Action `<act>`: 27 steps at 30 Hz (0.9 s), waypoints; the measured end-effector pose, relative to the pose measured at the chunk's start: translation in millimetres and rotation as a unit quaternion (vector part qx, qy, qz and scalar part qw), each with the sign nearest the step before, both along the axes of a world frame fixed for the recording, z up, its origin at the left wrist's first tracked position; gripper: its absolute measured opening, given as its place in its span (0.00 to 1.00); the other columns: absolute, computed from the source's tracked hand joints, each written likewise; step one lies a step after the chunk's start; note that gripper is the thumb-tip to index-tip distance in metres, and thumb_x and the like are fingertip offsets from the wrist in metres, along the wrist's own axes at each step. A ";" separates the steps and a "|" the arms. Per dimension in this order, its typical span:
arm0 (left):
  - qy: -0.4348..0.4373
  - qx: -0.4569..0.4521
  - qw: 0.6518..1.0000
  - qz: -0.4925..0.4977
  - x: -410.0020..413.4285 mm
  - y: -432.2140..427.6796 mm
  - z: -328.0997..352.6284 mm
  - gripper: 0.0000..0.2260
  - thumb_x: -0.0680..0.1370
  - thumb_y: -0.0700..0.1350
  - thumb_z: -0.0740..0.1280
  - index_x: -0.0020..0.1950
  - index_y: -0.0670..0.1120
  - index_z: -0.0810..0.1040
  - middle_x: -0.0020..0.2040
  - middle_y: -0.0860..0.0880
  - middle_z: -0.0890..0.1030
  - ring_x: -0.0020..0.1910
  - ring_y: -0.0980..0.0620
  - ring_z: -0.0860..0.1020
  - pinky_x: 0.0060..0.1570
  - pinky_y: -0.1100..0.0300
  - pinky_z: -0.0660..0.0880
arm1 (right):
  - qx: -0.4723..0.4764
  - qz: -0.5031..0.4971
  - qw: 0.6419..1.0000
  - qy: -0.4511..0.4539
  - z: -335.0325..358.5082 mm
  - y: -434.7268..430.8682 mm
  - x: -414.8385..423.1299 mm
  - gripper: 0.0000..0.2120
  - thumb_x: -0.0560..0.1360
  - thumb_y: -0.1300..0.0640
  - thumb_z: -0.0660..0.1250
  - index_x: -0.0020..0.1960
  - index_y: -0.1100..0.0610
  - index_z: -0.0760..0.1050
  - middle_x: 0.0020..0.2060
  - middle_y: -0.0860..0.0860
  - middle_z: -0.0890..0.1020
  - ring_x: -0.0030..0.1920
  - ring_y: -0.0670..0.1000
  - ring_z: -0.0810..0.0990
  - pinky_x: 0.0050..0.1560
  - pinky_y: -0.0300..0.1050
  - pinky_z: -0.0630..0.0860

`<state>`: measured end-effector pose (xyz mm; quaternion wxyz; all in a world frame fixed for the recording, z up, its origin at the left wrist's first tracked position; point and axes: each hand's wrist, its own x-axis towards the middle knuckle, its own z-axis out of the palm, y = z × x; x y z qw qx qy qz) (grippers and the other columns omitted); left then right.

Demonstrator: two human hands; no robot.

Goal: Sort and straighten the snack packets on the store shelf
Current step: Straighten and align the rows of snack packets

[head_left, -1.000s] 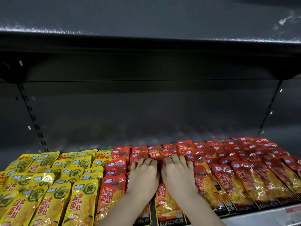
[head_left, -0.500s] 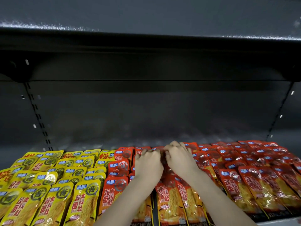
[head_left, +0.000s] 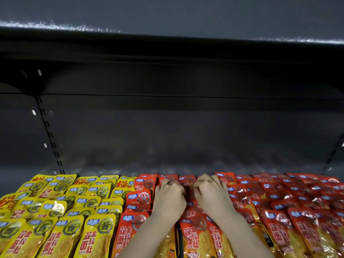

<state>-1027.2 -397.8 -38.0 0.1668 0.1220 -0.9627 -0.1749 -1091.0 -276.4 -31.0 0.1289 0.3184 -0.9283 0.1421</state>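
Note:
Red snack packets (head_left: 290, 229) lie in overlapping rows across the middle and right of the dark shelf (head_left: 115, 169). Yellow snack packets (head_left: 61, 220) fill the left side in the same way. Both my hands reach to the back rows of the red packets near the middle. My left hand (head_left: 170, 196) has its fingers curled over the tops of the rearmost red packets. My right hand (head_left: 212, 194) is beside it, also curled onto those packets. What the fingertips pinch is hidden under the knuckles.
The shelf above (head_left: 167, 43) overhangs close over the packets. A dark back wall stands behind, with a slotted upright rail (head_left: 49, 135) at the left and another at the far right (head_left: 333, 153). A narrow bare strip of shelf runs behind the back rows.
Both hands have slid from flat on the middle red rows toward the back of the shelf, and their fingers have curled over the rearmost packets. The view has moved closer.

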 end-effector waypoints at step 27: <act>0.010 -0.036 0.999 0.001 1.3 5.7 -1.4 0.16 0.76 0.40 0.56 0.60 0.48 0.75 0.60 0.51 0.77 0.66 0.49 0.65 0.64 0.52 0.61 | -0.009 -0.036 0.999 -0.021 8.1 -13.7 -5.9 0.08 0.76 0.60 0.61 0.48 0.54 0.79 0.54 0.51 0.75 0.56 0.54 0.73 0.56 0.46 0.73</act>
